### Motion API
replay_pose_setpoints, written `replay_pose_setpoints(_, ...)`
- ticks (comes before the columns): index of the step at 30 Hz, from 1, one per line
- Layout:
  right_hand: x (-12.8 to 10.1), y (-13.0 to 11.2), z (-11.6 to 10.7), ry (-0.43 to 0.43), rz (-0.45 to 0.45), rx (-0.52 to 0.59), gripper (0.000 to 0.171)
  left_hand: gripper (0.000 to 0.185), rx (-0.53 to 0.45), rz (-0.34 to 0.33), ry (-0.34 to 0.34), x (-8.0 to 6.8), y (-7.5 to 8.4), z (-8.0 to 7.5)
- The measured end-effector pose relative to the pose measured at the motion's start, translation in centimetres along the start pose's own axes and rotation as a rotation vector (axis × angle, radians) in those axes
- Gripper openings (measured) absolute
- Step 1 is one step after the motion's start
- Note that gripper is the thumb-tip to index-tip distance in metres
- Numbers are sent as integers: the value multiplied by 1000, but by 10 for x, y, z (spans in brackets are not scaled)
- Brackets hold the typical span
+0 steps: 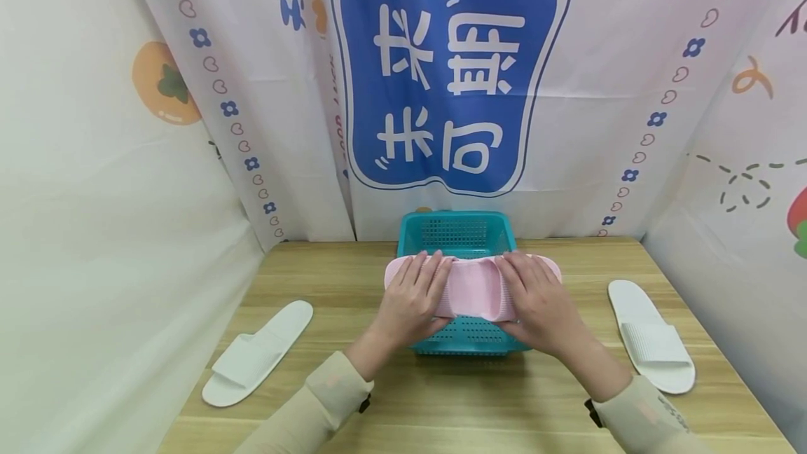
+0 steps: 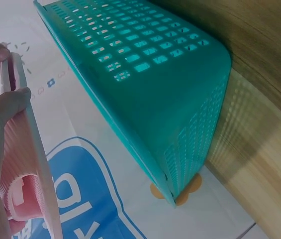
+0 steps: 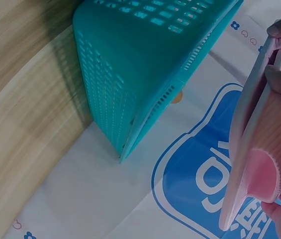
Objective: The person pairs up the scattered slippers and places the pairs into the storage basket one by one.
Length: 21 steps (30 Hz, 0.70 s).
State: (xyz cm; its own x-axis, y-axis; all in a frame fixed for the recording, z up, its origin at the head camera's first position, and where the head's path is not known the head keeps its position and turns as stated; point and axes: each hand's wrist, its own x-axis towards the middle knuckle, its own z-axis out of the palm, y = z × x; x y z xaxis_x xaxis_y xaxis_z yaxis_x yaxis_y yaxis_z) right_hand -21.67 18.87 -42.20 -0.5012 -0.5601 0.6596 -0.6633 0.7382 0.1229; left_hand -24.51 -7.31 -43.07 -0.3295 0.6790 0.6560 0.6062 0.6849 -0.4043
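Nearest the person, two beige sleeves come in over the near edge of the light wooden table (image 1: 441, 398). The left hand (image 1: 412, 300) and the right hand (image 1: 536, 300) meet at the table's middle, each curled round one end of a pair of pink foam slippers (image 1: 471, 289) stacked sole against sole; in the left wrist view the thumb and fingers (image 2: 6, 107) pinch the stacked edges together, and the right wrist view shows the same clamp from the other side. The pair's long axis runs left to right, crosswise to the person, and it is held just above the open top of the teal perforated plastic basket (image 1: 469, 342), spanning the basket's width with the toes and heels reaching past the hands toward either side wall. Both hands are equally near, one per end, so the pair lies level between them. Through the gaps, the part of the basket's inside that shows holds nothing; the slippers hide the rest. Well apart, a flat white disposable slipper (image 1: 258, 363) lies near the table's left edge, angled toward the near left corner, and a second white disposable slipper (image 1: 652, 335) lies near the right edge. Beyond the far edge hangs a white printed curtain (image 1: 450, 76) with a blue panel.
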Motion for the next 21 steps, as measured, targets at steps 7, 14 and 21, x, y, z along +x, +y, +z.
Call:
replay_pose_setpoints(7, 3, -3, 1, -3, 1, 7, 109, 96, -8, -1, -4, 0, 1, 0)
replay_pose_setpoints(14, 4, -5, 1, -11, 0, -4, 107, 95, -5, 0, -3, 2, 2, -1)
replay_pose_setpoints(21, 4, -7, 1, -30, 11, -6, 108, 92, 3, 7, -12, 3, 4, -1)
